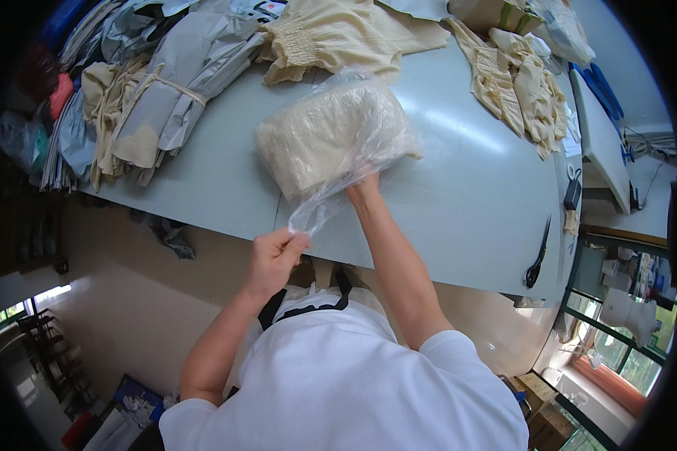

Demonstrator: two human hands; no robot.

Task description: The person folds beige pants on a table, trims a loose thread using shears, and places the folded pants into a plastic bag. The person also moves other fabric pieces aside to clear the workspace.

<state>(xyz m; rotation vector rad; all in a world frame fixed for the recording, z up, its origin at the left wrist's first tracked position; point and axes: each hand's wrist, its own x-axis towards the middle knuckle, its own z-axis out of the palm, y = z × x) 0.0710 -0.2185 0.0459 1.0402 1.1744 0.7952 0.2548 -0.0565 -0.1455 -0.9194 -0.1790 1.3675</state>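
Observation:
A clear plastic bag with folded cream fabric inside lies on the grey-blue table near its front edge. My left hand is closed in a pinch on the loose mouth of the bag, just past the table edge, and the film is drawn taut toward it. At the bag's near right side is my right hand. Its wrist shows, but its fingers disappear behind or inside the film, and I cannot tell which. Beyond the bag, a gathered cream garment is spread out.
Grey plastic packages tied with a cream strip are heaped at the left. More cream garments lie at the far right. Black scissors rest by the right table edge. A white board stands beyond it.

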